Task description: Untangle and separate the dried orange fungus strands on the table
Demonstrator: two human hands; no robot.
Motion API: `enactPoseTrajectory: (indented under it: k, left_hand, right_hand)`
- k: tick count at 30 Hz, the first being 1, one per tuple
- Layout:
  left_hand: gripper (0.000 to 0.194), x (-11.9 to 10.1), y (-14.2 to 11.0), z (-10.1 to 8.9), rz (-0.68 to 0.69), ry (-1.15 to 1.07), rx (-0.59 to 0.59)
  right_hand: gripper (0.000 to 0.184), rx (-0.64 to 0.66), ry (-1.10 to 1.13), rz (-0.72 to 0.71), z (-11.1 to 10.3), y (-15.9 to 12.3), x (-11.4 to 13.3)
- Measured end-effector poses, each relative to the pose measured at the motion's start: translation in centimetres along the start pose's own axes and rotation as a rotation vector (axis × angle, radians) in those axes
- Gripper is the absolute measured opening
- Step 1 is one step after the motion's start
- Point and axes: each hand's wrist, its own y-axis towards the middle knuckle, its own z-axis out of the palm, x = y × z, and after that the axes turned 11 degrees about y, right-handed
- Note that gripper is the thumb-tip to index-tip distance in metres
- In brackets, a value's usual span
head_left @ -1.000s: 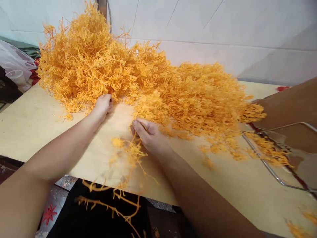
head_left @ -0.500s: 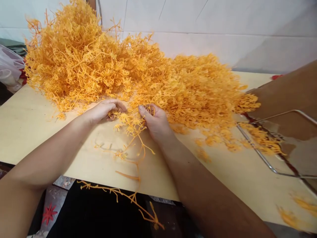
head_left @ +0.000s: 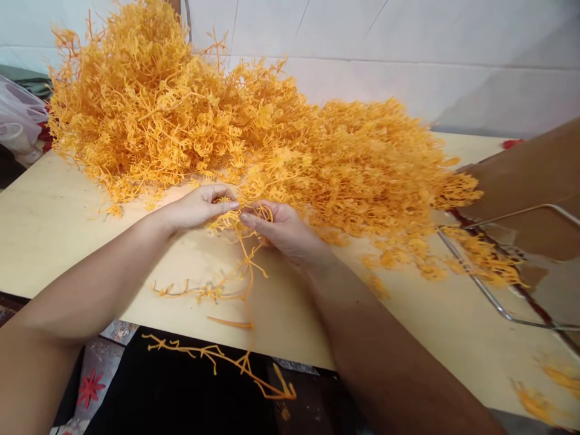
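Note:
Between my two hands hangs a branching orange plastic sprig [head_left: 248, 284], its long bare stem dropping over the table's near edge toward my lap. My left hand [head_left: 203, 204] pinches a leafy part of it between thumb and fingers. Close beside it, my right hand [head_left: 281, 226] is closed on the upper stem, which loops around the fingertips. The fingertips of both hands nearly meet. Right behind them lies a large heap of similar orange sprigs [head_left: 158, 115], with a flatter row of sprigs [head_left: 362, 163] stretching to the right.
The pale table [head_left: 54, 235] backs onto a white wall [head_left: 362, 36]. At right stand a cardboard box [head_left: 539, 175] and a bent metal rod frame [head_left: 489, 296]. Orange pieces [head_left: 534, 399] lie at the lower right corner. A clear plastic bag [head_left: 20, 103] sits at far left; a red star-shaped piece [head_left: 90, 386] is below.
My left hand has closed its fingers on the sprig. My right hand has shifted slightly left and down, so the hands are closer together. The sprig's side branch swung left.

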Motion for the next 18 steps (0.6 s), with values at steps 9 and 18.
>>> enactPoseTrajectory:
  k: [9,18]
  left_hand:
    - [0.012,-0.5,0.3,1.3,-0.084,-0.182,-0.081]
    - [0.015,-0.4,0.2,1.4,-0.116,-0.208,-0.085]
  right_hand:
    - [0.032,-0.011,0.094,0.036,0.3,0.0,-0.8]
    - [0.041,-0.074,0.088,-0.016,0.8,0.0,-0.5]
